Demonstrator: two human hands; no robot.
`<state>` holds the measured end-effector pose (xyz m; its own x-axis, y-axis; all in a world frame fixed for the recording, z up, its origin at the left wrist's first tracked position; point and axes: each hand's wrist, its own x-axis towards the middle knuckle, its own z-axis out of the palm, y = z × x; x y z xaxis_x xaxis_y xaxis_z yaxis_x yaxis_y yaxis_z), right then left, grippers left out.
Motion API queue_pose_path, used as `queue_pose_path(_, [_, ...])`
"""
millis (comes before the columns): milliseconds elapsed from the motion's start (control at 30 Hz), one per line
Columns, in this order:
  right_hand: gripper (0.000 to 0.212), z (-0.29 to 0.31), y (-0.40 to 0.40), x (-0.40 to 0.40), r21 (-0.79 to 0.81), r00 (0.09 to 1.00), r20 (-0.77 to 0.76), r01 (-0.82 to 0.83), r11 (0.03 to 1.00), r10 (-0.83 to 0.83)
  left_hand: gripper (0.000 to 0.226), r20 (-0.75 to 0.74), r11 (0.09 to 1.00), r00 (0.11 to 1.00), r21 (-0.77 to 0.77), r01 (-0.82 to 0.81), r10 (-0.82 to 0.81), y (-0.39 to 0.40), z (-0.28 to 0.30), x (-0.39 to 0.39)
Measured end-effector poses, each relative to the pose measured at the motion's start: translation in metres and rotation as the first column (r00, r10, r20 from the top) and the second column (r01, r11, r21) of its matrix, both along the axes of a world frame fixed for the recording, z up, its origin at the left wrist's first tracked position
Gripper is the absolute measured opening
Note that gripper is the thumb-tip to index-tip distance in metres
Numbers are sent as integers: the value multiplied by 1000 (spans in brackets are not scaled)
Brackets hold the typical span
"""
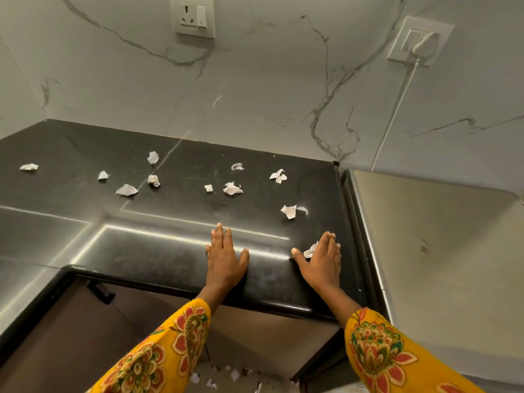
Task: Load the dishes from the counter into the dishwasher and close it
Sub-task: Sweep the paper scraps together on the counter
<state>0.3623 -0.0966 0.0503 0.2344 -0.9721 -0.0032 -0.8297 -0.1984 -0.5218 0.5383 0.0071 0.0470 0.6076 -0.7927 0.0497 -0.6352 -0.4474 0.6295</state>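
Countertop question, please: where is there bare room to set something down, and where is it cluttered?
The black countertop is bare along its near edge, left of the left hand, and between both hands. Crumpled paper scraps crowd the back half toward the marble wall. Another scrap lies beside the right hand.

Left arm: reaches forward and up from the lower middle of the view, in a yellow flowered sleeve (173, 344) that ends short of the wrist.
Left hand (225, 258): palm down, fingers straight and close together, thumb spread out to the right.
Right arm: reaches forward from the lower right, in the same patterned sleeve.
Right hand (321, 260): tilted onto its outer edge, fingers straight and together, thumb spread to the left.
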Motion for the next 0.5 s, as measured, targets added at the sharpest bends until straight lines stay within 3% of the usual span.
queue_pose_path(233, [98,0,-9,32,28,992,-122,-26,999,30,69,-29,1000,999,-2,15,-15,-2,2,25])
queue_pose_path(500, [94,2,-42,76,0,983,-160,-94,996,93,70,-32,999,999,38,-8,9,-24,2,54])
